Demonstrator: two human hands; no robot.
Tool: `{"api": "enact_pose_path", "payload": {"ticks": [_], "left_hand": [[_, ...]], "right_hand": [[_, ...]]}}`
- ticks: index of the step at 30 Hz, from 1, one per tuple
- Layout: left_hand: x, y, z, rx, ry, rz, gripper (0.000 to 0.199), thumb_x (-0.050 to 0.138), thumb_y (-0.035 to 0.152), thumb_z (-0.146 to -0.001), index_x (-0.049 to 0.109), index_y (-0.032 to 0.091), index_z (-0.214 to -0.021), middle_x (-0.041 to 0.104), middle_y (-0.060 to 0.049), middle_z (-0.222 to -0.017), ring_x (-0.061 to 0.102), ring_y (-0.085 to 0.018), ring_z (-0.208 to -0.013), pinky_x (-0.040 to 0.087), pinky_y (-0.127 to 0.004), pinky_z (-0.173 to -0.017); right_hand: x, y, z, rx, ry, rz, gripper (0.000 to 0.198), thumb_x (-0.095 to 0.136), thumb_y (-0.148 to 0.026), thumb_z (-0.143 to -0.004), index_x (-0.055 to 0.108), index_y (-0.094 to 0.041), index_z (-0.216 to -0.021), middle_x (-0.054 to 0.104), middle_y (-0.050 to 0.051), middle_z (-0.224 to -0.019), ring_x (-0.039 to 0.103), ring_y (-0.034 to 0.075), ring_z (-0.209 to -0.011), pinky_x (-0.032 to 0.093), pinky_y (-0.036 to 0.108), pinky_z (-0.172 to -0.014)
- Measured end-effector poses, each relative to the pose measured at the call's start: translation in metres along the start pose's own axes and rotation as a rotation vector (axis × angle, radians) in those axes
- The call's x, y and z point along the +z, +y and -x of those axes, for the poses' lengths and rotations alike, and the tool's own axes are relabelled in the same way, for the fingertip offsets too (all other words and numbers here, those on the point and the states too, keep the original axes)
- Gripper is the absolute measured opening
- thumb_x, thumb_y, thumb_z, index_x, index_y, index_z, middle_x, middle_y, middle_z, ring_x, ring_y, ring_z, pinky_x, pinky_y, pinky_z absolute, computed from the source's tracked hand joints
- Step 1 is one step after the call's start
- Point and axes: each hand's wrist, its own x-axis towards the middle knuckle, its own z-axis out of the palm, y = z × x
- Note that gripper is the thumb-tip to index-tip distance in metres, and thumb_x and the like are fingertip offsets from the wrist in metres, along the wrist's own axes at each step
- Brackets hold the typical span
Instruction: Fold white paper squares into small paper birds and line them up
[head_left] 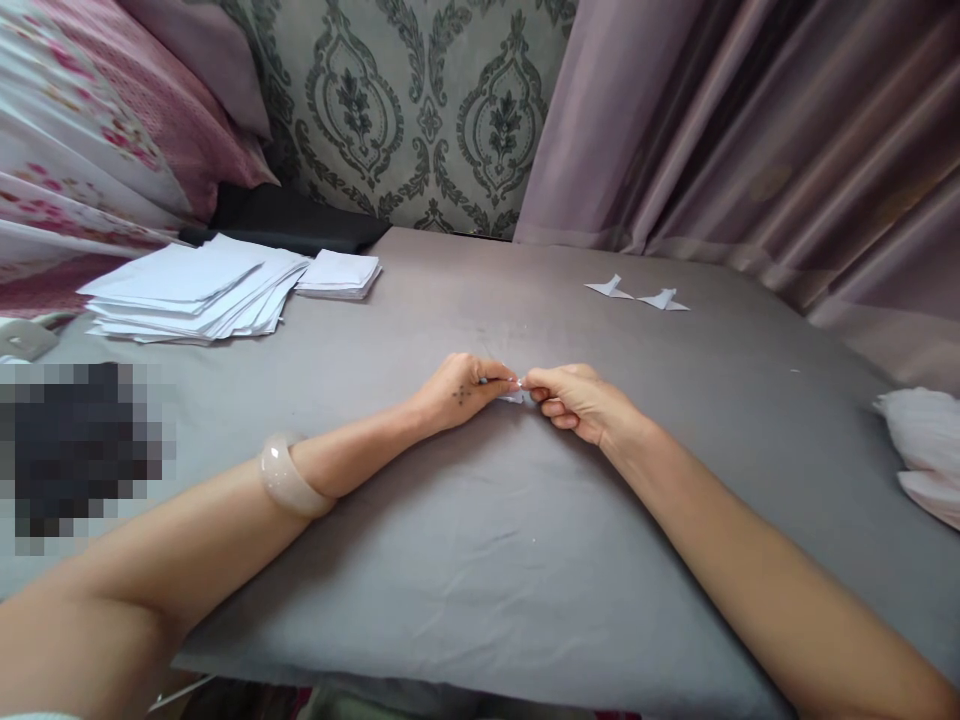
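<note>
Between my hands, at the middle of the grey cloth surface [480,560], is a small piece of folded white paper [513,396]. My left hand [466,390] pinches it from the left, fingers closed and mostly covering it. From the right, the thumb and forefinger of my right hand [574,398] grip its tip, the other fingers curled in. Its exact shape is hidden by the fingers. Two folded white paper pieces, one on the left [609,287] and one on the right [664,300], lie farther back with points sticking up.
A large stack of white paper sheets [187,290] lies at the back left, beside a smaller stack of white squares [339,274]. A black flat item [315,222] sits behind them. Purple curtains [675,120] hang at the back right. White fabric [926,440] lies at the right edge.
</note>
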Motion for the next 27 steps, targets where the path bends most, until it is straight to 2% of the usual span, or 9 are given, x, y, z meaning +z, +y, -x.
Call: {"api": "enact_pose_path", "payload": {"ticks": [8, 20, 27], "left_hand": [[0.002, -0.004, 0.000, 0.018, 0.017, 0.000, 0.028, 0.053, 0.035, -0.088, 0.074, 0.016, -0.088, 0.069, -0.001, -0.075, 0.059, -0.012, -0.068, 0.042, -0.021, -0.063], [0.001, -0.001, 0.000, -0.037, 0.003, 0.058, 0.028, 0.054, 0.034, -0.086, 0.074, 0.015, -0.088, 0.067, 0.000, -0.071, 0.057, -0.012, -0.068, 0.042, -0.020, -0.060], [0.001, -0.001, 0.001, -0.056, 0.010, 0.097, 0.027, 0.055, 0.035, -0.086, 0.075, 0.016, -0.090, 0.069, -0.001, -0.074, 0.059, -0.013, -0.069, 0.044, -0.021, -0.065]], "right_hand": [[-0.002, 0.000, -0.003, -0.014, 0.000, 0.059, 0.021, 0.065, -0.015, -0.068, 0.048, -0.016, -0.056, 0.043, -0.005, -0.053, 0.026, 0.000, -0.038, 0.013, 0.016, -0.031], [-0.005, 0.002, -0.002, -0.024, -0.034, 0.013, 0.018, 0.066, -0.016, -0.068, 0.051, -0.016, -0.057, 0.045, -0.004, -0.055, 0.029, 0.001, -0.040, 0.014, 0.017, -0.031], [-0.009, 0.011, -0.002, -0.126, -0.003, 0.027, 0.020, 0.067, -0.022, -0.071, 0.051, -0.016, -0.058, 0.042, -0.005, -0.054, 0.030, 0.002, -0.042, 0.018, 0.018, -0.035]]}}
